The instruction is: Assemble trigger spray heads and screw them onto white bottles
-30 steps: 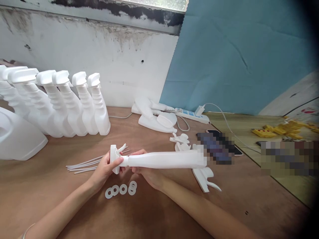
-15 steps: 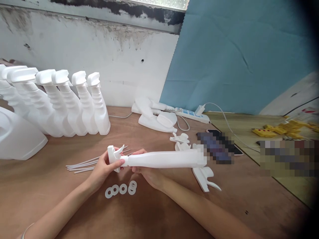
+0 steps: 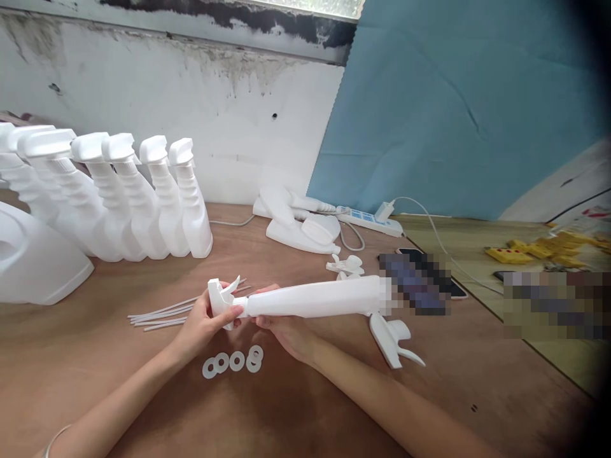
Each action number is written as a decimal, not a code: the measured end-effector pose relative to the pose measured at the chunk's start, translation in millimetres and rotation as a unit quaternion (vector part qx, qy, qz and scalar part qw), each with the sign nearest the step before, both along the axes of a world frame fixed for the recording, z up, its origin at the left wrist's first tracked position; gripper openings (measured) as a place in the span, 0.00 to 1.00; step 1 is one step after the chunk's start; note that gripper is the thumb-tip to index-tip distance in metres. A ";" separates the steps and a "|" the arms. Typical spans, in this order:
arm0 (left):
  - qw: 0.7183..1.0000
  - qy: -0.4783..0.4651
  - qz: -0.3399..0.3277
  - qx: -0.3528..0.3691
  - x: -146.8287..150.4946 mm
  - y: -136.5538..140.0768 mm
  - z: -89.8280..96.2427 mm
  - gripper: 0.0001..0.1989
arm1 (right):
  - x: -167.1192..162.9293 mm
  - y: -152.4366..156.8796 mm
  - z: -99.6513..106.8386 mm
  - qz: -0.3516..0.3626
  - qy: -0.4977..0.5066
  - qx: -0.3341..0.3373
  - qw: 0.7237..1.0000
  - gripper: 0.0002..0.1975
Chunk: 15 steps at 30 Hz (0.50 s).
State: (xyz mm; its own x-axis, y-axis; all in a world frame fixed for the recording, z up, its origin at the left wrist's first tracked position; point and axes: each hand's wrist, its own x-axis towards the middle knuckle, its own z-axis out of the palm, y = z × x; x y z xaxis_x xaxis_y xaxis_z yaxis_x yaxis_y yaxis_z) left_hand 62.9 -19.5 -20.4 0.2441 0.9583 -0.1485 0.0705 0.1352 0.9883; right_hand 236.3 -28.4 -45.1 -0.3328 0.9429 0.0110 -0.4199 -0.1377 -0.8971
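Note:
A white spray bottle (image 3: 315,300) lies sideways in the air over the table, its base toward the right. My left hand (image 3: 210,321) is closed around the white trigger spray head (image 3: 220,299) at the bottle's neck, thumb on the collar. From below, my right hand (image 3: 274,321) grips the bottle near its neck; part of its fingers is hidden behind the bottle. Beneath the hands lie several flat white ring washers (image 3: 237,361). Thin white tubes (image 3: 165,313) rest on the table behind my left hand.
Assembled white spray bottles (image 3: 193,210) stand in a row at the left. More bottles (image 3: 303,234) lie at the back beside a power strip (image 3: 370,221). Loose spray heads (image 3: 389,337) and phones (image 3: 415,286) are to the right, with yellow pieces (image 3: 510,256) farther off.
The bottle's base end has risen slightly and the bottle has rolled a little in my right hand. My left hand stays around the spray head; the view has shifted slightly.

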 end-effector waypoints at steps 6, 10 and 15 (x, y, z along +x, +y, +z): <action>0.999 -0.010 0.043 0.020 5.5 -6.3 5.1 0.27 | -0.2 0.4 -2.4 0.000 0.003 0.003 1.000 0.18; 0.999 -0.026 0.007 -0.024 6.3 -5.4 5.2 0.26 | -0.6 0.3 -1.5 0.018 0.008 0.002 1.000 0.18; 0.999 -0.039 0.007 -0.019 2.7 -3.8 7.0 0.21 | 0.0 0.9 0.5 0.005 0.006 -0.008 1.000 0.19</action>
State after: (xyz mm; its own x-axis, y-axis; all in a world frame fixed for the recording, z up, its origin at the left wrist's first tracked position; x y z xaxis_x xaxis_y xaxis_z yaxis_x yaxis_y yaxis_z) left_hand 65.6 -23.3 -13.4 0.2431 0.9558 -0.1653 -0.0091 0.1727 0.9849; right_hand 236.3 -27.5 -44.5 -0.3415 0.9399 -0.0008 -0.4284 -0.1565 -0.8899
